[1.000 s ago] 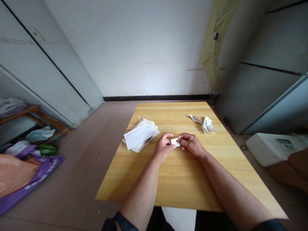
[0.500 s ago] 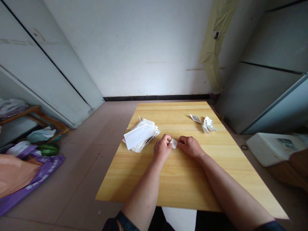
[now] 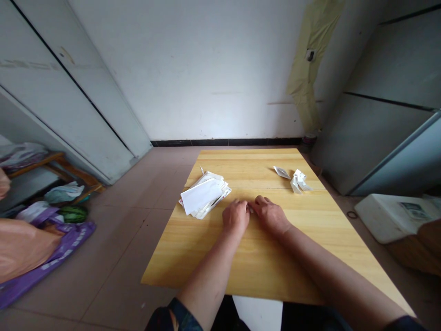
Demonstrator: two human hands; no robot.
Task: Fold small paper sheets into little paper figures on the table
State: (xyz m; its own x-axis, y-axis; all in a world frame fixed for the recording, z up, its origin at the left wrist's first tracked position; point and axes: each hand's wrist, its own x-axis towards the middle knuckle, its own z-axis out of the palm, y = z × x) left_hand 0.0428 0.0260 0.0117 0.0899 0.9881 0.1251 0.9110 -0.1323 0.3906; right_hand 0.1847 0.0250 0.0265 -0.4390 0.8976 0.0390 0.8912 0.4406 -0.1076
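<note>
My left hand (image 3: 236, 216) and my right hand (image 3: 271, 213) meet over the middle of the wooden table (image 3: 268, 262), both with fingers closed. Between their fingertips they pinch a small folded piece of white paper (image 3: 251, 210), mostly hidden by the fingers. Left of my left hand lies a loose stack of white paper sheets (image 3: 202, 195), a blank sheet on top. Beyond my right hand, towards the far right of the table, are a flat folded paper (image 3: 281, 172) and a crumpled-looking folded paper piece (image 3: 299, 181).
A white box (image 3: 389, 216) stands on the floor to the right, near a grey cabinet (image 3: 379, 138). On the left are a wooden rack (image 3: 65, 170), a watermelon (image 3: 73, 214) and a purple bag (image 3: 69, 250). The white wall (image 3: 213, 69) rises behind the table.
My hands have drawn closer together, and the left has turned over the paper. The small white square, plainly visible before, is now mostly covered by fingers. The view has shifted slightly.
</note>
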